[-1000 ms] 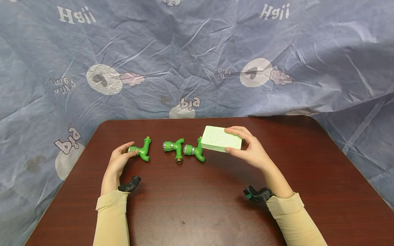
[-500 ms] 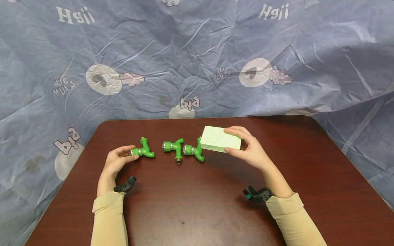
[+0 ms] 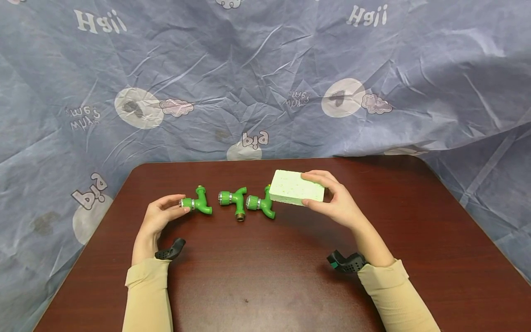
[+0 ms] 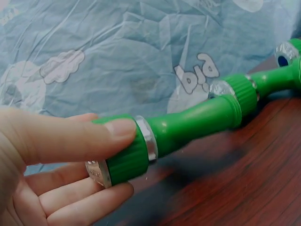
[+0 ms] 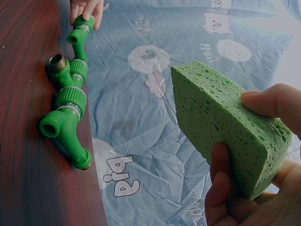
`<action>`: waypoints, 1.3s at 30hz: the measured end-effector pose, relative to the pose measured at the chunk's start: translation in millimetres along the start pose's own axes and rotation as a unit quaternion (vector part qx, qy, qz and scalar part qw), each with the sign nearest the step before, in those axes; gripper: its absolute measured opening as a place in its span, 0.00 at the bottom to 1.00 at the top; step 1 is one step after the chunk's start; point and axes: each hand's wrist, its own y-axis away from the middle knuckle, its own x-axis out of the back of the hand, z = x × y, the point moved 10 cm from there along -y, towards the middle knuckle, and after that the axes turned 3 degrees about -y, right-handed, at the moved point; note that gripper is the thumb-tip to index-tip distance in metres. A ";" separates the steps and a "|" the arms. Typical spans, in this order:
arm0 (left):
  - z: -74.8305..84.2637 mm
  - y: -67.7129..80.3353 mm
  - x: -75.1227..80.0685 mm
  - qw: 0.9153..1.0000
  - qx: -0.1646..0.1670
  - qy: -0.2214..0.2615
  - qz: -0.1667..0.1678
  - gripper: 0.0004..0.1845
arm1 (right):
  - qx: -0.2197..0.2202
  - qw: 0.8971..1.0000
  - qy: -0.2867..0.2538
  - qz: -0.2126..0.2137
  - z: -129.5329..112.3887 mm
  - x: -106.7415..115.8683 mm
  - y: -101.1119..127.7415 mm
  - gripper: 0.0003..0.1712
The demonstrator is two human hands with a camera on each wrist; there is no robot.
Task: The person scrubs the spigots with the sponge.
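My left hand (image 3: pixel 159 216) pinches the ribbed knob of a green faucet (image 3: pixel 202 201) between thumb and fingers. In the left wrist view the thumb lies along the top of that faucet's knob (image 4: pixel 124 150), and a shadow shows on the table beneath its body. A light green sponge (image 3: pixel 296 186), block-shaped and full of pores, is gripped at its right end by my right hand (image 3: pixel 338 200), raised over the table. Between the hands lie a second green faucet (image 3: pixel 238 200) with a brass threaded end and a third green faucet (image 3: pixel 265 205), partly covered by the sponge.
The dark red-brown wooden table (image 3: pixel 257 276) bears all three faucets in a rough row. Behind it hangs a wrinkled blue printed sheet (image 3: pixel 249 69). Black straps with camera mounts sit on both wrists, such as the left mount (image 3: pixel 172 250).
The faucet in my left hand has turned: its spout swung up to point right, then it shifted slightly right. My right hand and the sponge have barely moved.
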 end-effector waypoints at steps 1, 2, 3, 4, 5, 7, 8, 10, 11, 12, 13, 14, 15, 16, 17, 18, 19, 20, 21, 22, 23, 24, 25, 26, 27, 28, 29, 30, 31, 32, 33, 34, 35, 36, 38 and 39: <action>1.7 -0.1 -2.0 1.000 -0.001 0.008 -0.004 0.27 | -0.001 1.000 -0.002 0.000 0.6 0.2 0.0 0.31; 3.2 -0.5 -3.7 1.000 -0.001 0.019 -0.005 0.26 | 0.000 1.000 -0.003 0.000 0.2 0.2 0.1 0.31; 5.3 -0.8 -6.1 1.000 -0.003 0.028 -0.008 0.27 | -0.001 1.000 -0.005 0.000 -0.4 0.2 0.3 0.31; 7.3 -1.4 -8.8 0.999 -0.004 0.038 -0.010 0.27 | 0.000 1.000 -0.004 0.000 -1.4 -0.1 0.5 0.31; 9.7 -1.9 -12.1 0.999 -0.007 0.046 -0.014 0.27 | 0.000 1.000 -0.001 0.000 -3.3 -0.3 0.7 0.31; 14.2 -3.0 -19.3 0.998 -0.012 0.062 -0.018 0.27 | 0.002 1.000 0.004 0.001 -10.9 -1.0 1.3 0.30; 16.5 -3.5 -23.4 0.997 -0.016 0.067 -0.022 0.26 | 0.003 1.000 0.006 0.001 -15.3 -1.5 1.3 0.30; 21.3 -4.2 -32.5 0.997 -0.026 0.070 -0.033 0.25 | 0.003 1.000 0.010 0.002 -23.3 -2.3 1.6 0.29; 23.6 -4.5 -37.2 0.996 -0.032 0.068 -0.039 0.25 | 0.000 1.000 0.010 0.003 -26.8 -2.7 1.7 0.29; 25.5 -4.8 -41.5 0.996 -0.036 0.065 -0.044 0.24 | -0.001 1.000 0.012 0.003 -29.6 -2.9 1.8 0.29; 27.4 -5.1 -46.0 0.996 -0.041 0.060 -0.050 0.24 | -0.003 1.000 0.014 0.003 -31.3 -3.2 1.8 0.29; 29.2 -5.2 -50.4 0.996 -0.045 0.055 -0.055 0.24 | -0.005 1.000 0.014 0.003 -31.0 -3.2 1.6 0.29; 30.8 -5.5 -54.6 0.996 -0.048 0.048 -0.059 0.24 | -0.004 1.000 0.013 0.002 -31.3 -3.5 1.5 0.29; 32.1 -5.7 -58.8 0.996 -0.050 0.043 -0.063 0.25 | -0.002 1.000 0.015 0.002 -31.3 -3.5 1.5 0.29; 33.2 -5.8 -63.2 0.996 -0.052 0.037 -0.068 0.26 | 0.000 1.000 0.015 0.002 -29.1 -3.3 1.3 0.29; 34.6 -5.9 -67.3 0.995 -0.054 0.034 -0.072 0.27 | 0.001 1.000 0.012 0.001 -26.3 -3.0 1.1 0.29; 36.0 -5.9 -71.6 0.995 -0.055 0.033 -0.075 0.28 | 0.002 1.000 0.007 0.001 -23.0 -2.7 0.8 0.29; 37.9 -5.6 -75.8 0.995 -0.057 0.034 -0.077 0.28 | 0.004 1.000 0.006 0.001 -19.6 -2.1 0.5 0.30; 39.5 -5.4 -80.0 0.994 -0.058 0.035 -0.080 0.27 | 0.005 1.000 0.005 0.001 -16.1 -1.5 0.2 0.30; 41.4 -5.0 -84.3 0.994 -0.060 0.038 -0.083 0.27 | 0.006 1.000 0.005 0.002 -12.2 -0.7 0.0 0.31; 43.5 -4.4 -88.6 0.993 -0.062 0.043 -0.087 0.26 | 0.007 1.000 0.003 0.003 -8.6 -0.1 -0.3 0.31; 45.8 -3.9 -92.7 0.993 -0.063 0.048 -0.089 0.26 | 0.009 1.000 0.001 0.004 -6.8 0.5 -0.5 0.31; 48.0 -3.3 -96.8 0.992 -0.065 0.054 -0.091 0.25 | 0.012 1.000 0.004 0.005 -5.9 1.0 -0.7 0.31; 50.3 -2.7 -100.8 0.992 -0.067 0.060 -0.093 0.25 | 0.016 1.000 0.006 0.007 -5.7 1.3 -0.7 0.31; 52.2 -2.0 -104.7 0.991 -0.068 0.063 -0.096 0.24 | 0.019 1.000 0.005 0.008 -6.0 1.3 -0.9 0.31; 54.3 -1.3 -108.8 0.991 -0.069 0.066 -0.098 0.24 | 0.022 1.000 0.003 0.009 -6.9 1.2 -0.8 0.31; 56.2 -0.6 -112.8 0.990 -0.070 0.069 -0.101 0.24 | 0.024 1.000 -0.001 0.010 -8.2 0.8 -0.9 0.31; 58.3 0.2 -116.9 0.990 -0.071 0.070 -0.103 0.24 | 0.025 1.000 -0.004 0.012 -12.7 -0.1 -0.8 0.31; 60.4 0.8 -121.0 0.989 -0.073 0.071 -0.106 0.25 | 0.027 1.000 -0.008 0.013 -18.0 -1.1 -0.7 0.31; 62.5 1.9 -125.1 0.989 -0.073 0.071 -0.107 0.24 | 0.028 0.999 -0.014 0.014 -23.0 -2.2 -0.6 0.31; 64.5 2.9 -129.0 0.989 -0.074 0.069 -0.109 0.25 | 0.029 0.999 -0.016 0.015 -28.1 -3.1 -0.4 0.31; 66.8 3.8 -132.8 0.989 -0.078 0.065 -0.111 0.25 | 0.030 0.999 -0.022 0.016 -32.7 -4.2 -0.3 0.30; 68.9 4.8 -136.5 0.989 -0.080 0.061 -0.112 0.25 | 0.029 0.999 -0.027 0.016 -36.7 -5.2 -0.1 0.30; 71.0 5.9 -140.1 0.989 -0.084 0.056 -0.111 0.25 | 0.029 0.999 -0.028 0.017 -40.4 -5.8 0.2 0.30; 74.1 8.3 -147.1 0.989 -0.087 0.048 -0.110 0.25 | 0.031 0.999 -0.033 0.018 -40.3 -6.3 0.5 0.30; 75.3 9.4 -150.4 0.989 -0.090 0.044 -0.110 0.26 | 0.033 0.999 -0.035 0.018 -39.9 -6.5 0.9 0.30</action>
